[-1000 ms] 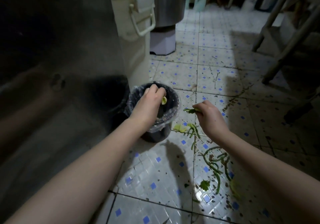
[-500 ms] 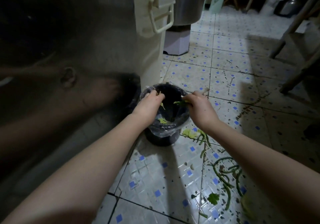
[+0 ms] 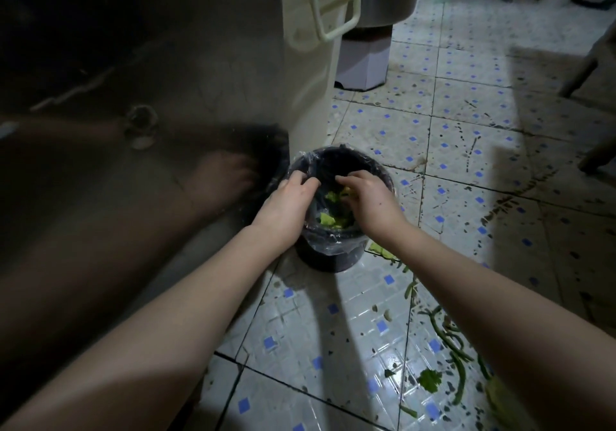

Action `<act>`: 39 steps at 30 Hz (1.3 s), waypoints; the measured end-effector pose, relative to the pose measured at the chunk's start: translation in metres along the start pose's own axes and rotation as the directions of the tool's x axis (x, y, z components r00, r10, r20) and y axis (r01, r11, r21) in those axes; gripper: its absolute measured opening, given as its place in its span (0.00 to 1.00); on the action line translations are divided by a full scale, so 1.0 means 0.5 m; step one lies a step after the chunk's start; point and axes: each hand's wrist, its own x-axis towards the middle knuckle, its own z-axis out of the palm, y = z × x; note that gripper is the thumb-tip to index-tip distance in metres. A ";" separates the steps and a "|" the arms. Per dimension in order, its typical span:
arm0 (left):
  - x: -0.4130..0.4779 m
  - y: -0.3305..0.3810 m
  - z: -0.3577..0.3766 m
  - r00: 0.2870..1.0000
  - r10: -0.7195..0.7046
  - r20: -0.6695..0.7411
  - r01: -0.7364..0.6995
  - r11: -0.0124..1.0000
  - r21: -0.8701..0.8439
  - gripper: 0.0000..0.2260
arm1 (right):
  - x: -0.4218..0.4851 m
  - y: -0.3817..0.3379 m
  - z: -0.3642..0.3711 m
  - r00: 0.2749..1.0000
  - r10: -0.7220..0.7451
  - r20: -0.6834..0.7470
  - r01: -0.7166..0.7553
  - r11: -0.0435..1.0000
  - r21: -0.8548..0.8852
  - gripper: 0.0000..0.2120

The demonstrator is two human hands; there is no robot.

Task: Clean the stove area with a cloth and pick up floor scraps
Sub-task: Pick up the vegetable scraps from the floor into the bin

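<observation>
A small black bin (image 3: 333,262) with a clear plastic liner stands on the tiled floor beside a steel cabinet. Pale green vegetable scraps (image 3: 328,220) lie inside it. My left hand (image 3: 286,204) is at the bin's left rim, fingers curled over the liner's edge. My right hand (image 3: 370,197) reaches into the bin from the right, its fingers curled down around a yellow-green scrap. More scraps lie on the floor: pieces (image 3: 383,250) right beside the bin, long green beans (image 3: 446,334) and a leaf (image 3: 430,379) nearer to me on the right. No cloth is in view.
A tall cream container (image 3: 310,64) with a handle stands right behind the bin. Further back a steel pot rests on a pale stand (image 3: 363,60). The reflective steel cabinet (image 3: 133,130) fills the left. Table legs (image 3: 593,64) stand at the far right.
My right hand has carried its green scrap from the floor side into the bin. My left hand has shifted to the bin's left rim. My head has come closer to the bin.
</observation>
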 end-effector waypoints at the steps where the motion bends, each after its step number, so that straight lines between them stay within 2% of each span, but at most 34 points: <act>1: -0.004 -0.002 -0.001 1.000 -0.004 0.000 0.004 1.000 0.004 0.18 | -0.006 0.001 0.003 1.000 0.003 0.012 -0.003 1.000 -0.016 0.21; 4: -0.014 -0.004 -0.003 1.000 -0.009 -0.002 0.009 1.000 0.014 0.19 | -0.024 0.007 0.002 0.999 0.013 0.035 -0.011 0.997 -0.073 0.21; 15: -0.011 0.079 0.022 0.998 0.057 0.018 -0.059 0.994 0.093 0.27 | -0.111 0.106 -0.085 0.991 0.109 -0.073 -0.122 0.968 -0.221 0.18; 23: 0.028 0.208 0.087 0.979 0.201 0.045 -0.203 0.978 0.043 0.26 | -0.212 0.219 -0.118 0.967 0.244 -0.070 -0.254 0.935 -0.247 0.19; 28: 0.049 0.269 0.147 0.946 0.296 0.130 -0.299 0.954 0.004 0.31 | -0.263 0.294 -0.115 0.940 0.337 -0.044 -0.338 0.912 -0.231 0.20; 31: 0.063 0.285 0.198 0.940 0.280 0.194 -0.290 0.957 0.026 0.32 | -0.281 0.334 -0.102 0.923 0.382 -0.039 -0.382 0.902 -0.203 0.20; 37: 0.092 0.276 0.316 0.933 0.206 0.294 -0.231 0.972 0.050 0.25 | -0.300 0.393 -0.051 0.881 0.472 -0.017 -0.470 0.872 -0.135 0.20; 39: 0.103 0.269 0.352 0.929 0.164 0.332 -0.198 0.978 0.071 0.27 | -0.307 0.408 -0.033 0.878 0.479 -0.007 -0.476 0.872 -0.113 0.20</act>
